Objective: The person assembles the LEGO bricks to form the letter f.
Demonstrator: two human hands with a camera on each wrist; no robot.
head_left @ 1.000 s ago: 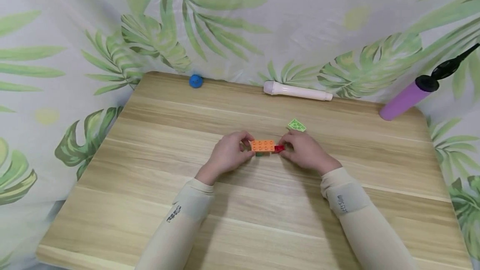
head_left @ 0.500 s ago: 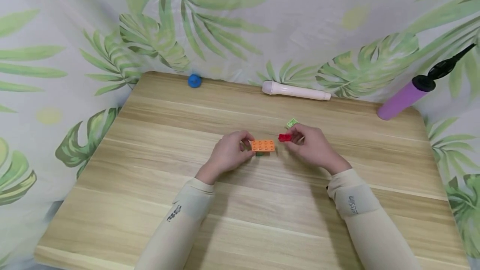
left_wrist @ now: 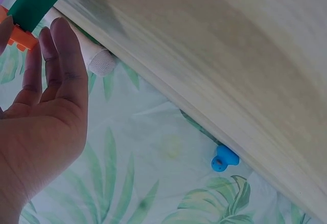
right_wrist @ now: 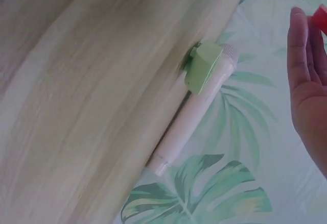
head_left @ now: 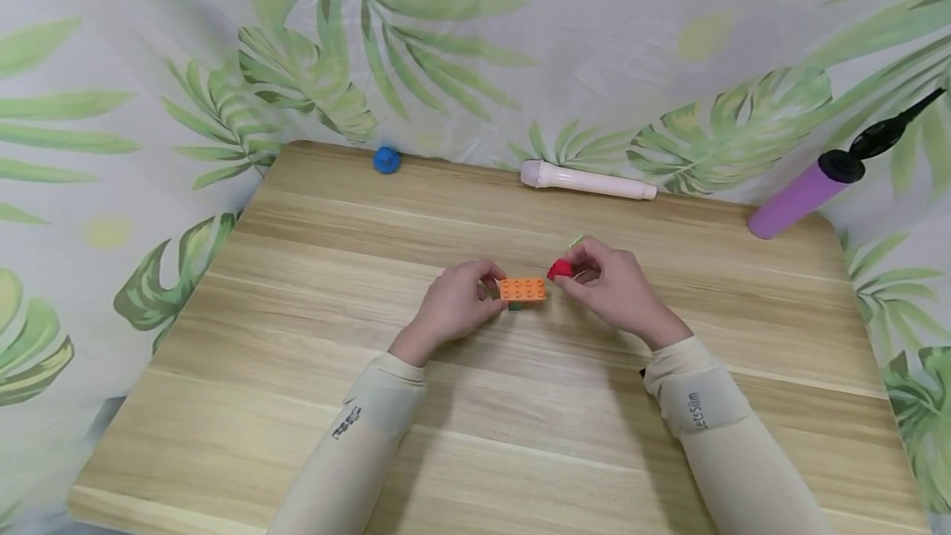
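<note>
The right hand (head_left: 612, 287) pinches a small red brick (head_left: 560, 270) between thumb and fingertips, holding it just above the table (head_left: 297, 403) and just beside the right end of an orange brick (head_left: 522, 290). The left hand (head_left: 456, 304) curls its fingers round the left end of the orange brick, steadying it on the wood; a sliver of a green piece (head_left: 514, 305) shows under it. In the left wrist view the fingers (left_wrist: 61, 55) lie close together against the orange brick's edge.

The step in hand looks like bringing the red brick to the orange one. Joining them would call for lining the red brick up over the studs and pressing down while the left hand keeps the base from sliding.

A pale green piece (right_wrist: 203, 67) lies just behind the right hand. Along the far edge lie a white tube (head_left: 587, 181) and a blue knob (head_left: 386, 159); a purple pump (head_left: 806, 195) sits at the far right corner.
</note>
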